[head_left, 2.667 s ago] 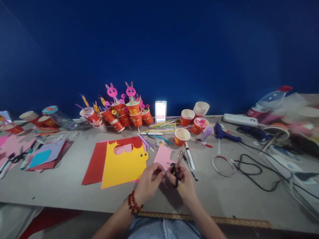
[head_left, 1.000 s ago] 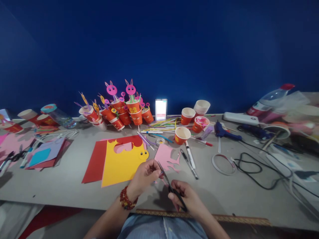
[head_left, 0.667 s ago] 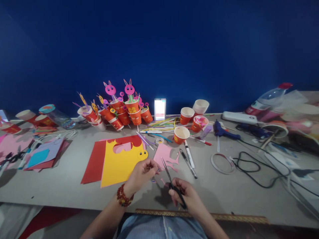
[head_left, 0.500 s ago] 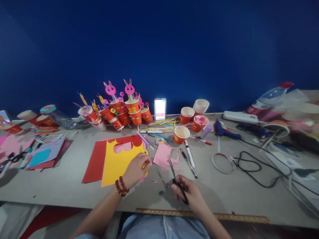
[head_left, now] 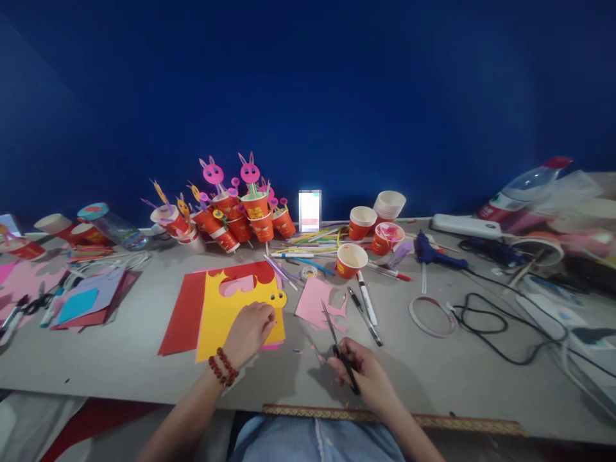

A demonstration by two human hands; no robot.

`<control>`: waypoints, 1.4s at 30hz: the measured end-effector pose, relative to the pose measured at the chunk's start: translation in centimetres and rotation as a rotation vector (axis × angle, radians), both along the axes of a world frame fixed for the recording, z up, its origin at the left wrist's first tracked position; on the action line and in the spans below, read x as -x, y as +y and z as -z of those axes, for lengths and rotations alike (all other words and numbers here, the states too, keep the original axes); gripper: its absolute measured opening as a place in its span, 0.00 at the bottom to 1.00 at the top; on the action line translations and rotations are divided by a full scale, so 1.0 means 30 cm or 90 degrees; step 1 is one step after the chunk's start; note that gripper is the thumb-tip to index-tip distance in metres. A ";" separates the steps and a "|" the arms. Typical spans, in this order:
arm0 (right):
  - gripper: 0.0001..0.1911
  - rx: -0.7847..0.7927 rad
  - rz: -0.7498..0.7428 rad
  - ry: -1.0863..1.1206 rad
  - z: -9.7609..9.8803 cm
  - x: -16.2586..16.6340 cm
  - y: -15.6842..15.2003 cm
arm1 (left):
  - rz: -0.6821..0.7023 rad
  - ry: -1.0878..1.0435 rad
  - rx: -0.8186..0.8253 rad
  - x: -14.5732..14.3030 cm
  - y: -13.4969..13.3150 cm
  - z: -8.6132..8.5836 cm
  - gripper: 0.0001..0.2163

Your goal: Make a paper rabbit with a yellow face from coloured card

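Note:
My right hand (head_left: 363,369) grips a pair of black-handled scissors (head_left: 331,326), its thin blades pointing up and away over the table. My left hand (head_left: 250,330), with a red bead bracelet (head_left: 224,367) at the wrist, hovers at the yellow sheet (head_left: 216,327). Its fingers are curled together, and whatever they may hold is hidden. Just past the fingertips lies a yellow cut-out with two googly eyes (head_left: 278,298). Beyond the blades is a cut pink sheet (head_left: 312,301). Small paper scraps (head_left: 317,353) lie between my hands.
Red sheets (head_left: 180,321) lie under the yellow one. Paper cups with rabbit figures (head_left: 255,205) stand at the back. An orange cup (head_left: 351,260), a white marker (head_left: 366,298) and a black pen (head_left: 364,316) are ahead. On the right are a blue glue gun (head_left: 437,253), a tape ring (head_left: 432,316) and cables.
My left hand has drawn back left and toward me, uncovering the googly-eyed yellow cut-out. The scissors in my right hand have shifted slightly left.

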State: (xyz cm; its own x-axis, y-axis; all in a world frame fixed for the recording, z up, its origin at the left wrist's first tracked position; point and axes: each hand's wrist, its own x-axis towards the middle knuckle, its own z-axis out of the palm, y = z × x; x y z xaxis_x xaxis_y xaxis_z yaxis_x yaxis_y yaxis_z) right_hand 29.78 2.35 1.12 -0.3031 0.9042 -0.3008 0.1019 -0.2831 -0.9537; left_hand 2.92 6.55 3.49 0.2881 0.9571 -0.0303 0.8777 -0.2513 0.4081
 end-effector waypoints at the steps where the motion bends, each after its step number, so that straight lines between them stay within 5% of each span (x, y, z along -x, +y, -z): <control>1: 0.24 0.001 0.001 -0.001 -0.003 0.000 0.001 | -0.005 0.000 -0.004 0.002 -0.003 0.001 0.04; 8: 0.24 -0.001 0.010 -0.018 -0.026 0.001 0.001 | -0.026 -0.032 -0.038 -0.020 -0.043 -0.006 0.08; 14: 0.24 -0.013 0.005 -0.022 -0.018 -0.003 0.001 | 0.133 -0.029 -0.004 -0.122 -0.119 0.004 0.03; 26: 0.27 -0.002 0.002 -0.015 -0.022 -0.006 -0.005 | 0.146 0.008 0.030 -0.155 -0.129 -0.010 0.06; 30: 0.27 -0.015 -0.007 -0.022 -0.016 -0.008 -0.007 | 0.088 -0.143 0.055 -0.149 -0.140 0.000 0.05; 37: 0.29 -0.039 -0.059 0.024 -0.011 0.015 -0.043 | -0.123 -0.654 0.223 -0.208 -0.124 -0.043 0.05; 42: 0.32 -0.013 -0.070 0.082 -0.027 0.039 -0.061 | -0.203 -0.850 0.238 -0.251 -0.114 -0.044 0.06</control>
State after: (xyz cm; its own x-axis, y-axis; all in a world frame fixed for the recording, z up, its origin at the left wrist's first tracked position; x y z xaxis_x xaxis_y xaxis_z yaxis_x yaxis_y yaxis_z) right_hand 28.61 0.52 1.93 -0.4359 0.8687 -0.2353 0.0075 -0.2579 -0.9661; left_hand 10.44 3.13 4.80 0.0780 0.9818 -0.1732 -0.2149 0.1862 0.9587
